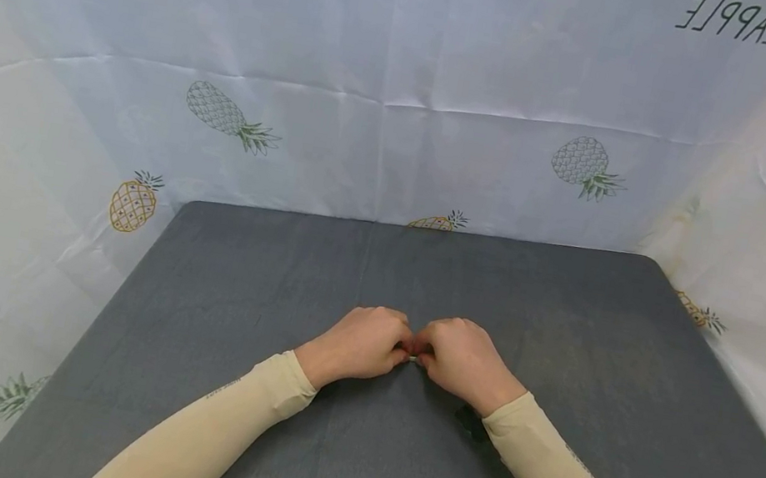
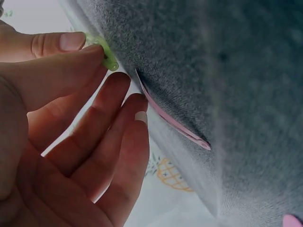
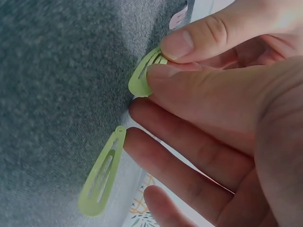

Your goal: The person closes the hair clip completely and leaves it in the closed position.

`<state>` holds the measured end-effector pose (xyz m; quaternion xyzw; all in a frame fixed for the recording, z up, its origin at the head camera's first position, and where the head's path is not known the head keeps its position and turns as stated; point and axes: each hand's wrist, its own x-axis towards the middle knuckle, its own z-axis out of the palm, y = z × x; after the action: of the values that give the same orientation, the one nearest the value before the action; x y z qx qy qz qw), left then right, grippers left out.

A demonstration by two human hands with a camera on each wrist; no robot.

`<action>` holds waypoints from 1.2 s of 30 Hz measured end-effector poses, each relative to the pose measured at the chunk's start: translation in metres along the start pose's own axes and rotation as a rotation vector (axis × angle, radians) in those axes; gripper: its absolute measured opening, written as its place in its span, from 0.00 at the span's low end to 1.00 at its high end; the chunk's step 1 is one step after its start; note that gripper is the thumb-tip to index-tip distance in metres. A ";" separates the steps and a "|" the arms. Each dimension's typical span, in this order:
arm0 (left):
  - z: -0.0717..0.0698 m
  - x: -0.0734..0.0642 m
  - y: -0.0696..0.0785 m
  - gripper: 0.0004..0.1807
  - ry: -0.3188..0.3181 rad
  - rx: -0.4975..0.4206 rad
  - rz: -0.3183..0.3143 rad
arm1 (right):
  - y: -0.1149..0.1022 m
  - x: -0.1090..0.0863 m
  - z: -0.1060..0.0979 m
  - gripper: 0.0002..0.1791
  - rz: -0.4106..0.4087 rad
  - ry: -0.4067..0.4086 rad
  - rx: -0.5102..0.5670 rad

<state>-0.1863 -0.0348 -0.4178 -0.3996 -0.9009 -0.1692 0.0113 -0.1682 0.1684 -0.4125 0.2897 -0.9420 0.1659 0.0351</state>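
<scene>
My left hand point(image 1: 365, 343) and right hand point(image 1: 463, 360) meet near the middle of the dark table. Between them is a small light green snap hair clip point(image 3: 141, 81), which the thumbs and fingertips of both hands pinch at its edges. Other fingers of the right hand spread loosely below it in the right wrist view. A second green hair clip point(image 3: 97, 182) lies flat on the table beside those fingertips. In the left wrist view a pink hair clip point(image 2: 177, 124) lies close to my left fingers. The head view mostly hides these clips behind the hands.
Another pink piece point(image 2: 291, 221) shows at the lower corner of the left wrist view. The grey table point(image 1: 271, 271) has rounded far corners. White cloth point(image 1: 382, 154) printed with pineapples hangs behind it and along both sides. A small dark object point(image 1: 472, 420) is by the right wrist.
</scene>
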 end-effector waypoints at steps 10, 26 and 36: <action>-0.001 0.006 0.005 0.04 0.005 0.045 -0.022 | 0.009 -0.005 -0.018 0.08 0.066 0.038 -0.032; 0.001 0.033 0.027 0.10 -0.044 0.077 -0.078 | 0.037 -0.034 -0.014 0.10 0.136 0.043 -0.100; 0.011 0.048 0.041 0.05 -0.075 0.059 -0.111 | 0.039 -0.032 -0.010 0.05 0.146 0.052 -0.117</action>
<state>-0.1883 0.0288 -0.4085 -0.3545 -0.9260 -0.1281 -0.0201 -0.1639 0.2192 -0.4199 0.2134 -0.9674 0.1201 0.0642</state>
